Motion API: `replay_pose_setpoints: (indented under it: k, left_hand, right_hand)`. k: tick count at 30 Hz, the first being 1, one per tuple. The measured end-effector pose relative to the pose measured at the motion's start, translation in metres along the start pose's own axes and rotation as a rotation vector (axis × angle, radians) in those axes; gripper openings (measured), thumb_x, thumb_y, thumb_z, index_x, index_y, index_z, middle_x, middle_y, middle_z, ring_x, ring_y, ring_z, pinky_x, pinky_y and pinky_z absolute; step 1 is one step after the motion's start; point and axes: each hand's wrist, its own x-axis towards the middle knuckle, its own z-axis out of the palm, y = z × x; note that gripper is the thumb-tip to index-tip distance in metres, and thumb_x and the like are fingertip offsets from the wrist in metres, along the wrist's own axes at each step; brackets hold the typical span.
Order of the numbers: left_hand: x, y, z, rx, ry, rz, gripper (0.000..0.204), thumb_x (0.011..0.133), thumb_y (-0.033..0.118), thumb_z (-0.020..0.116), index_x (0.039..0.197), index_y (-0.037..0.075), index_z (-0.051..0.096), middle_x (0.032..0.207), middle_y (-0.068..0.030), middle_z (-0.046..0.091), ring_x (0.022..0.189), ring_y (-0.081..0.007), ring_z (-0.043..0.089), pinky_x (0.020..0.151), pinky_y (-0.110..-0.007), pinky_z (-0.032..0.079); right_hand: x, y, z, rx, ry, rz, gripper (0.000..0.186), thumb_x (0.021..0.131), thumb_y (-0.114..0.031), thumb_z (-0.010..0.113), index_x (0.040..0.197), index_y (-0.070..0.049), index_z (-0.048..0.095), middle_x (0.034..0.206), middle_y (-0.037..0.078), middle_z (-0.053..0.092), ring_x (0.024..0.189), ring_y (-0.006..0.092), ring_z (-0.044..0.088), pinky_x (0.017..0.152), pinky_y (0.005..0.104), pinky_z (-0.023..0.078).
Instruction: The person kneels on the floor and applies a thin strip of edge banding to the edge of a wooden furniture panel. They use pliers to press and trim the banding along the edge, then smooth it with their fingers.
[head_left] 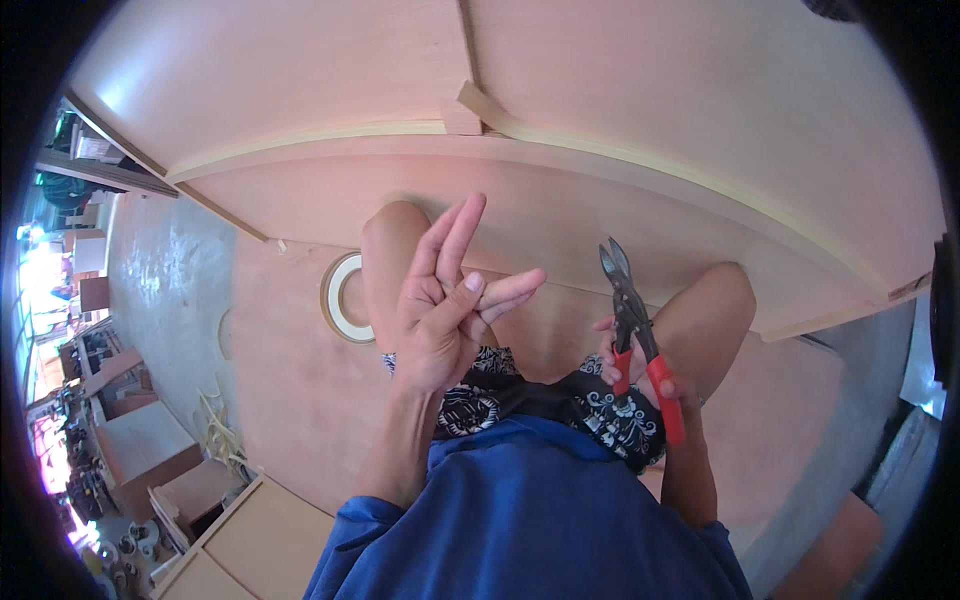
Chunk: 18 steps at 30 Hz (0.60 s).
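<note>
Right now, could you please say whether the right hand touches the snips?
Touching: the head view shows the right hand gripping the snips by their handles.

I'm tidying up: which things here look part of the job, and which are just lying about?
Likely the job: red-handled snips in the right hand; wooden panel.

Apparently lying about: ring-shaped roll; curled strips; boxes at left.

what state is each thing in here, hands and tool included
Left hand: raised, fingers extended, thumb bent in, no tool in it
Right hand: closed around the snips' handles
Snips: held blades away from the person, handles spread, blades slightly parted
Ring: lying flat, partly hidden by the left knee
Pale strips: loose heap on the floor
</note>
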Motion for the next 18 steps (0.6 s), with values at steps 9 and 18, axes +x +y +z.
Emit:
replay_pose_setpoints:
  k: [9,18]
  left_hand:
    - [0.012,0.035,-0.031,0.074,-0.306,0.137,0.084,0.095,-0.016,0.036,0.171,0.01,0.011,0.181,-0.0226,0.01,0.124,-0.0631,0.064,0.109,-0.06,0.061]
    - [0.01,0.024,-0.02,0.15,-0.185,0.14,0.072,0.101,-0.016,0.044,0.163,0.01,0.018,0.172,-0.0355,0.022,0.113,-0.0589,0.072,0.103,-0.06,0.065]
  right_hand:
    - [0.005,0.004,0.005,-0.054,0.065,-0.011,0.131,0.063,-0.064,0.093,0.16,0.002,0.034,0.115,0.008,0.057,0.096,0.0182,0.056,0.089,0.0332,0.043]
    - [0.001,0.01,0.003,-0.073,0.112,-0.034,0.129,0.063,-0.063,0.09,0.159,0.003,0.035,0.116,0.01,0.056,0.097,0.0189,0.055,0.089,0.0334,0.044]
